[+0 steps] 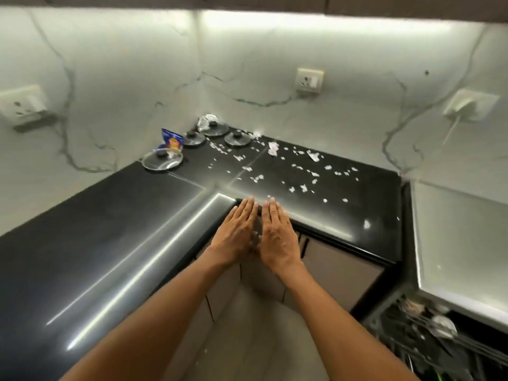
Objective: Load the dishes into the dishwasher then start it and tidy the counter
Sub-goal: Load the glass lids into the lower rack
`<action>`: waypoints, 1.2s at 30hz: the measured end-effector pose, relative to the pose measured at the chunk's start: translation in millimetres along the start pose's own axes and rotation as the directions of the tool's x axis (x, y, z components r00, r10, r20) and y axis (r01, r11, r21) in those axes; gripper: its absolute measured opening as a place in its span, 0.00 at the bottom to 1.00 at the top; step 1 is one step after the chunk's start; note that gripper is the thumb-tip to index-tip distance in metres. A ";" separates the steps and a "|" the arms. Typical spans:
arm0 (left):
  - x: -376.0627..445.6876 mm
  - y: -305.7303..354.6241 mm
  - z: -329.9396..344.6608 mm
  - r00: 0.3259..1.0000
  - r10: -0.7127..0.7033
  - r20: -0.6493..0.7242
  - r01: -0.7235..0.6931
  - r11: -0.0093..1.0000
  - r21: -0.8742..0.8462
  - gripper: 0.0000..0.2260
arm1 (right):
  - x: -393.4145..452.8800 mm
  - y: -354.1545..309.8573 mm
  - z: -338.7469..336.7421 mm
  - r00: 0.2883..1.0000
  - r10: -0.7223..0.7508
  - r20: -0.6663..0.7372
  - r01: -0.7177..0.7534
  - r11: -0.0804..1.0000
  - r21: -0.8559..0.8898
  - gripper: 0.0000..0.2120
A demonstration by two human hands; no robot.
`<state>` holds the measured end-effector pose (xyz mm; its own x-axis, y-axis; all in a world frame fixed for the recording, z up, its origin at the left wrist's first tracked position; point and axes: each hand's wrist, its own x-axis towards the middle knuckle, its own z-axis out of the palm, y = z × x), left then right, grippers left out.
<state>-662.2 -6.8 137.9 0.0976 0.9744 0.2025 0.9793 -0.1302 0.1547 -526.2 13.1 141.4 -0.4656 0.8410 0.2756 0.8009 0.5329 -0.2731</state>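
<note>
1. Your left hand [235, 232] and right hand [278, 234] lie side by side at centre, fingertips at the counter [115, 232] inner corner edge.
2. At 12 o'clock, in the far corner, three lids [237, 139] cluster; a foil wad [206, 120] sits behind them.
3. At 11 o'clock, a fourth lid [162, 160] lies with a packet [171, 138] just behind it.
4. From 12 to 2 o'clock, paper scraps [302, 171] are scattered on the counter.
5. At 4 o'clock, below the counter, the dishwasher rack [428, 336] holds dishes.

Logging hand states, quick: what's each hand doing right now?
Left hand: open, flat, fingers straight, holding nothing.
Right hand: open, flat, fingers straight, holding nothing.
</note>
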 end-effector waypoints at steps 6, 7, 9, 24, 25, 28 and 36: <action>6.8 -68.4 -51.6 0.985 -0.146 -0.090 0.142 0.989 -0.051 0.34 | 69.6 -69.6 -3.8 0.987 -0.164 -0.001 0.163 0.985 -0.050 0.39; 9.2 -76.8 -57.4 0.977 -0.178 -0.113 0.171 0.983 -0.068 0.34 | 80.3 -76.9 1.1 0.984 -0.180 -0.002 0.179 0.982 -0.067 0.39; 14.5 -95.4 -63.6 0.960 -0.222 -0.171 0.209 0.973 -0.095 0.33 | 101.8 -93.9 13.5 0.975 -0.222 0.015 0.222 0.971 -0.083 0.41; 108.0 -264.2 -33.1 0.836 -0.545 -0.058 0.542 0.838 -0.063 0.35 | 295.8 -130.9 104.1 0.904 -0.379 0.198 0.374 0.925 0.067 0.43; 114.6 -273.2 -30.3 0.825 -0.562 -0.059 0.559 0.827 -0.062 0.35 | 308.2 -130.0 109.6 0.903 -0.382 0.198 0.375 0.924 0.076 0.43; 135.7 -304.9 -18.8 0.794 -0.606 -0.055 0.604 0.796 -0.048 0.37 | 349.0 -129.1 131.0 0.892 -0.389 0.230 0.377 0.921 0.093 0.44; 169.4 -381.1 9.6 0.733 -0.679 0.040 0.680 0.732 -0.049 0.38 | 416.3 -134.0 193.1 0.835 -0.398 0.380 0.396 0.914 0.087 0.44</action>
<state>-1017.2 209.7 104.0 -0.5858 0.8104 0.0045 0.7744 0.5581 0.2979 -900.1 309.9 114.8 -0.8504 0.5261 -0.0115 0.5153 0.8281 -0.2207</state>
